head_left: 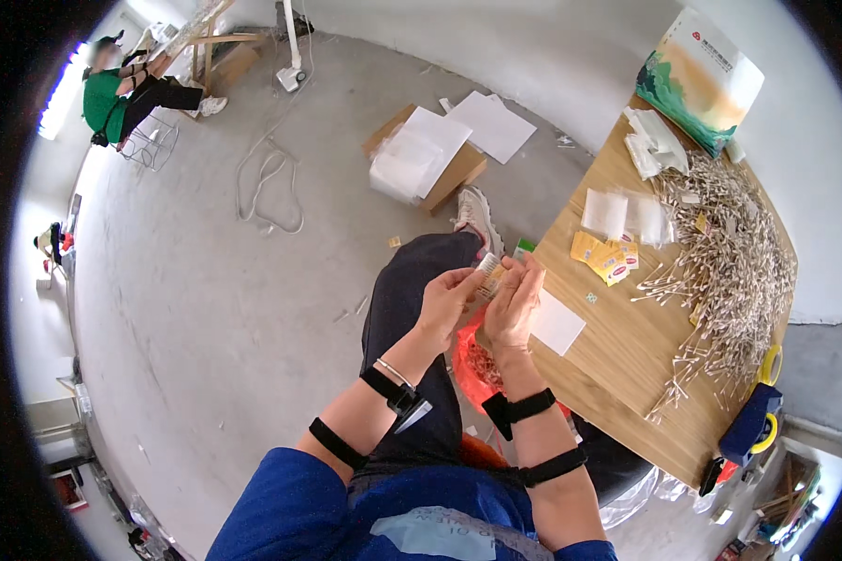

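Note:
A small packet of cotton swabs (489,268), whitish with a yellow part, is held up between my two hands above my lap. My left hand (447,301) pinches its left side with thumb and fingertips. Closed against its other side is my right hand (515,301), whose fingers partly cover it. To the right, a large heap of loose cotton swabs (734,252) spreads over the wooden table (617,351). Yellow printed cards (605,257) lie fanned out beside clear plastic bags (627,215). Below my hands is a red plastic bag (472,360) with small pieces inside.
A white sheet (558,323) lies at the table's near edge. A printed carton (702,75) stands at the far end, a blue and yellow tape dispenser (753,425) at the near right. Cardboard with papers (430,154) rests on the floor. Another person (112,103) sits far left.

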`<action>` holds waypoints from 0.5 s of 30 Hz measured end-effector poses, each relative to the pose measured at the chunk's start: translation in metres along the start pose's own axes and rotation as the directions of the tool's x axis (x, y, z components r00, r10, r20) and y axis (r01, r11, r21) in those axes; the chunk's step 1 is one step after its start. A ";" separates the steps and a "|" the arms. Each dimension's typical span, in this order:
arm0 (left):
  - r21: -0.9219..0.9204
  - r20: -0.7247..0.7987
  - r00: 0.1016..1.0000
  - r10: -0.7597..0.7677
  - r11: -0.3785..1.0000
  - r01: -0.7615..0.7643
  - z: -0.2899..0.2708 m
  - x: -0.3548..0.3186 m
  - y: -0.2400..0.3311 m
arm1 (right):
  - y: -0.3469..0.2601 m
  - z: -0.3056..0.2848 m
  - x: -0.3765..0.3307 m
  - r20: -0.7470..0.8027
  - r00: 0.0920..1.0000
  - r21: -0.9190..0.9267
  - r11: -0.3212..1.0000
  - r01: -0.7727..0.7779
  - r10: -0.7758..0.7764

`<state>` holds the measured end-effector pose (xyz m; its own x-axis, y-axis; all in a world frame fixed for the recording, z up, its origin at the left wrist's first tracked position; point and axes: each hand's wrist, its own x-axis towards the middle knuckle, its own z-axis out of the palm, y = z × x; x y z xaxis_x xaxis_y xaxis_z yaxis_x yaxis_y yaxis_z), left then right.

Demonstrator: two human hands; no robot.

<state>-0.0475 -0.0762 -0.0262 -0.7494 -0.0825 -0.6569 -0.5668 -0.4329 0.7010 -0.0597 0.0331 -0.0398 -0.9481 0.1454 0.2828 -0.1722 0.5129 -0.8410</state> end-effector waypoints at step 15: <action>-0.039 0.106 0.989 0.102 0.994 -0.098 0.006 0.024 -0.006 | 0.002 0.002 -0.001 -0.020 1.000 0.039 0.999 0.012 -0.011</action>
<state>-0.0640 -0.0702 -0.0445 -0.8351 -0.0307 -0.5492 -0.4770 -0.4570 0.7508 -0.0601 0.0325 -0.0430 -0.9407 0.1563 0.3011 -0.1937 0.4811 -0.8550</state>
